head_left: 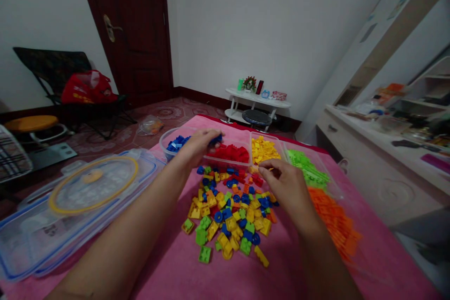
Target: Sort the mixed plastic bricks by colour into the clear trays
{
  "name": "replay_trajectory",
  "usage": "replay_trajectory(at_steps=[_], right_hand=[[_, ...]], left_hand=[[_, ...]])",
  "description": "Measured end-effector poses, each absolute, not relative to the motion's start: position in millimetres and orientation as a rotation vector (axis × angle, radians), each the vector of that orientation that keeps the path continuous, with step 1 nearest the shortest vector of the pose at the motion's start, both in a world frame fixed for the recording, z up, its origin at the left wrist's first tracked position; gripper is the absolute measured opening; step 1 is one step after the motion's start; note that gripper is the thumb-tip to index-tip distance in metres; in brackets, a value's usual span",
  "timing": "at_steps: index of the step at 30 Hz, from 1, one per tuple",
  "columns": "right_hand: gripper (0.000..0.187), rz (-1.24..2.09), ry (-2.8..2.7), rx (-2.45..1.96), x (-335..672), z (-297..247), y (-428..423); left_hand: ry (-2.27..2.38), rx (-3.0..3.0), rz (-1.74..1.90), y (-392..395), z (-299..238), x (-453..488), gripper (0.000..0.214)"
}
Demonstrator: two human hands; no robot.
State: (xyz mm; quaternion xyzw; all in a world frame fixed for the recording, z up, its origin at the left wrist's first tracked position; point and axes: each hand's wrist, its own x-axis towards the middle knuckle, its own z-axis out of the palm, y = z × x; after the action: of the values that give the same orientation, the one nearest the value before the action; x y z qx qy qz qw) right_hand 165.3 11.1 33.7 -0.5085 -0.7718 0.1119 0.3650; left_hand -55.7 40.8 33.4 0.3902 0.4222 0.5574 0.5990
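Note:
A heap of small blue, yellow, red and green building bricks (232, 215) lies on a pink cloth (288, 267). Behind it stand clear tubs: blue bricks (176, 143), red bricks (230, 153), yellow bricks (263, 149), green bricks (307, 166) and orange bricks (333, 222). My left hand (198, 145) reaches over the blue and red tubs, fingers closed on a blue brick (216, 139). My right hand (284, 186) hovers over the heap's far right side, fingers pinched together on something too small to make out.
A large clear lid with blue clips and a yellow ring (80, 192) lies at the left of the cloth. A white dresser (372, 164) stands to the right. Beyond are a low white table (258, 98), a dark door (133, 28) and a folding chair (73, 84).

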Motion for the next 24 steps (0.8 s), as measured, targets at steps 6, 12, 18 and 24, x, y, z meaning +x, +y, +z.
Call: replay_trajectory(at_steps=[6,12,18,24], right_hand=[[0.018,0.27,-2.097,-1.541,174,28,19],[0.014,0.351,-2.43,-1.824,191,17,24],[0.02,0.395,-2.581,-1.892,185,10,17],[0.018,0.184,-2.466,-1.889,192,15,22]], left_hand=[[2.048,1.742,1.446,48,35,-110,0.024],[1.913,2.089,1.091,43,31,-87,0.024],[1.613,2.317,0.256,30,12,-41,0.026],[1.729,2.448,0.057,24,-1,-18,0.021]])
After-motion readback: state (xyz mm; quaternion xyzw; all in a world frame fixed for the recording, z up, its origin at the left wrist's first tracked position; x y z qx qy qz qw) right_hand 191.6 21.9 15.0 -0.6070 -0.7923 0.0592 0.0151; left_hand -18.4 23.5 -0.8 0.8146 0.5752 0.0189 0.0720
